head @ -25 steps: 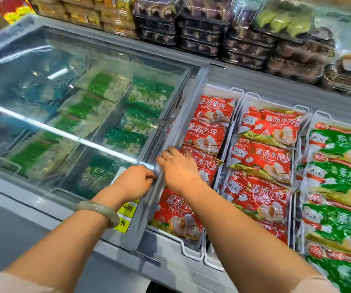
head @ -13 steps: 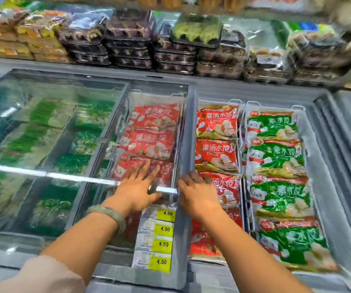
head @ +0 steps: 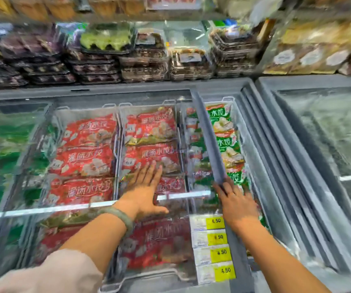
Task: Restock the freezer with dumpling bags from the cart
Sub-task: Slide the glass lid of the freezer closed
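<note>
Dumpling bags lie in the freezer, red ones under the glass lid. Left hand fingers are flat and spread on the glass. Right hand fingers lie on the edge bar toward 12 o'clock; can't tell if they hook it. Push evenly with both hands so the lid doesn't jam.

The left hand presses flat on the glass lid of the freezer. Its fingers spread over red dumpling bags seen through the glass, with a pale bracelet on the wrist behind them. The right hand lies on the lid's grey edge bar, fingers stretched forward over it. Green dumpling bags show just beyond them, and yellow price labels sit on the glass behind them.
</note>
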A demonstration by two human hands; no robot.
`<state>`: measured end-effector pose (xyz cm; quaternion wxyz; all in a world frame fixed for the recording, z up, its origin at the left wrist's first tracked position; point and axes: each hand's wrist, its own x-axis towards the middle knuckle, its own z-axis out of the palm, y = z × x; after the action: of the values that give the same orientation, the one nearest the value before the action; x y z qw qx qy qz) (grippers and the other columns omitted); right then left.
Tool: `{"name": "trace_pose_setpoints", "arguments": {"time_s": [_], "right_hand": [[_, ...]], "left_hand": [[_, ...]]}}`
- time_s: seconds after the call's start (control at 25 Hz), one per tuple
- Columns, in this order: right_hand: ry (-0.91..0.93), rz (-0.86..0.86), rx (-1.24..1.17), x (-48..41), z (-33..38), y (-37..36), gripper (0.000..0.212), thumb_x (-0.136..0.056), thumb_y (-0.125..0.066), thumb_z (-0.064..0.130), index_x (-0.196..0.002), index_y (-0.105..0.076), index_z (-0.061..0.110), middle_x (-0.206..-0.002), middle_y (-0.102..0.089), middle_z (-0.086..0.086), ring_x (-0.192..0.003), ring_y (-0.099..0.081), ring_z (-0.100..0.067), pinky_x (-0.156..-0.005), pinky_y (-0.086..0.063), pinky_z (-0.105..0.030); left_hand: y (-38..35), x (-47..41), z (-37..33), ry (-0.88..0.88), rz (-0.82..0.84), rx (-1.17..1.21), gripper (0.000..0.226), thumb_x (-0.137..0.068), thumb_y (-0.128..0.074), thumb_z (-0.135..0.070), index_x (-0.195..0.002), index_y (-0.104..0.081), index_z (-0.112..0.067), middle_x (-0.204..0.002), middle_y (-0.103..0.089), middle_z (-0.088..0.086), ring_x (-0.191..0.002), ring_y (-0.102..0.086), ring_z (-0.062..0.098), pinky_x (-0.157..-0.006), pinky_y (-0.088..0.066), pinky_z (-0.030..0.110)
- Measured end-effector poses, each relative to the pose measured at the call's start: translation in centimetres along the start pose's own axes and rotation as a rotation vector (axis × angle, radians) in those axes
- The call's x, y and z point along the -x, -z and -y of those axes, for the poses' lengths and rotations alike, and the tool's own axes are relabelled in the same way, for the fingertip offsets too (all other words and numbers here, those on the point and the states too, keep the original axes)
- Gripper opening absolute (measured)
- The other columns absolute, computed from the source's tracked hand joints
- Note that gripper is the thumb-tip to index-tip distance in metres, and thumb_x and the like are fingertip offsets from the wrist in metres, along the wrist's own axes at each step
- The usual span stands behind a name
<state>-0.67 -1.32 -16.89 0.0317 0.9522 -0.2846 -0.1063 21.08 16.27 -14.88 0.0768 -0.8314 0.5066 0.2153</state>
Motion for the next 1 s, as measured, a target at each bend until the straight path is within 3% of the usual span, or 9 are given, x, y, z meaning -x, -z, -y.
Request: {"name": "trace_pose_setpoints", "arguments": {"time_s": [0.08, 0.16, 0.24, 0.32, 0.44, 0.68, 0.8, 1.0], "right_hand": [[-0.037, -0.005, -0.023, 0.4, -3.6, -0.4, 0.068, -0.057, -0.074, 0.011, -0.124, -0.063, 0.014, -0.125, -0.064, -0.004, -0.130, -0.034, -0.019, -0.085, -0.051, -0.058], [-0.070, 0.043, 0.011, 0.6, -6.7, -0.9, 0.074, -0.082, -0.045, 0.004, -0.150, -0.021, 0.018, -0.158, -0.019, 0.003, -0.147, 0.004, -0.015, -0.114, -0.023, -0.056], [-0.129, 0.147, -0.025, 0.9, -10.3, -0.9, 0.075, -0.091, -0.033, 0.005, -0.150, 0.010, 0.023, -0.161, 0.005, 0.007, -0.139, 0.034, -0.012, -0.119, 0.000, -0.047], [-0.164, 0.158, -0.011, 1.1, -13.3, -1.1, 0.077, -0.091, -0.034, 0.004, -0.151, 0.011, 0.023, -0.161, 0.001, 0.005, -0.142, 0.030, -0.013, -0.119, 0.000, -0.045], [-0.214, 0.102, -0.009, 1.3, -17.3, -1.6, 0.075, -0.089, -0.038, 0.002, -0.153, -0.004, 0.022, -0.157, -0.016, 0.003, -0.148, 0.012, -0.017, -0.120, -0.007, -0.045], [-0.230, 0.035, -0.002, 1.6, -21.6, -4.2, 0.077, -0.079, -0.052, -0.002, -0.149, -0.028, 0.020, -0.147, -0.042, -0.004, -0.148, -0.009, -0.023, -0.116, -0.020, -0.048], [-0.210, 0.019, -0.027, 1.6, -21.6, -4.7, 0.082, -0.078, -0.055, -0.001, -0.151, -0.024, 0.020, -0.148, -0.040, -0.005, -0.148, -0.004, -0.023, -0.117, -0.020, -0.048], [-0.185, 0.090, -0.025, 1.8, -21.4, -3.0, 0.076, -0.089, -0.042, 0.005, -0.153, -0.006, 0.023, -0.157, -0.018, -0.002, -0.148, 0.011, -0.022, -0.120, -0.010, -0.044]], "left_hand": [[0.1, -1.9, -2.2, -0.022, 0.014, -0.073, 0.127, -0.065, -0.040, -0.088, -0.146, 0.026, -0.016, -0.143, 0.040, -0.001, -0.143, 0.028, 0.028, -0.117, 0.017, 0.041], [-0.2, -3.2, -4.4, -0.036, 0.040, -0.142, 0.129, -0.058, -0.025, -0.094, -0.145, 0.029, -0.016, -0.146, 0.041, 0.004, -0.140, 0.034, 0.029, -0.116, 0.019, 0.045], [-0.3, -4.9, -7.3, -0.053, 0.064, -0.134, 0.127, -0.058, -0.024, -0.095, -0.145, 0.029, -0.019, -0.149, 0.040, 0.003, -0.137, 0.037, 0.027, -0.116, 0.018, 0.049], [-0.2, -6.7, -10.3, -0.067, 0.084, -0.097, 0.125, -0.062, -0.031, -0.093, -0.146, 0.028, -0.022, -0.149, 0.040, -0.001, -0.138, 0.037, 0.025, -0.117, 0.016, 0.051], [0.5, -8.8, -14.6, -0.075, 0.106, -0.088, 0.123, -0.065, -0.036, -0.090, -0.145, 0.029, -0.024, -0.147, 0.041, -0.002, -0.139, 0.036, 0.026, -0.115, 0.018, 0.051], [0.4, -10.7, -18.6, -0.068, 0.070, -0.089, 0.125, -0.062, -0.032, -0.093, -0.148, 0.022, -0.021, -0.156, 0.029, 0.000, -0.143, 0.027, 0.029, -0.120, 0.001, 0.052], [0.6, -10.5, -18.6, -0.057, 0.083, -0.124, 0.125, -0.061, -0.031, -0.094, -0.148, 0.022, -0.022, -0.156, 0.028, 0.000, -0.145, 0.023, 0.029, -0.120, -0.001, 0.052], [0.9, -9.5, -18.5, -0.041, 0.069, -0.123, 0.116, -0.065, -0.027, -0.092, -0.148, 0.022, -0.027, -0.154, 0.029, -0.005, -0.145, 0.022, 0.025, -0.120, 0.000, 0.051]]}}
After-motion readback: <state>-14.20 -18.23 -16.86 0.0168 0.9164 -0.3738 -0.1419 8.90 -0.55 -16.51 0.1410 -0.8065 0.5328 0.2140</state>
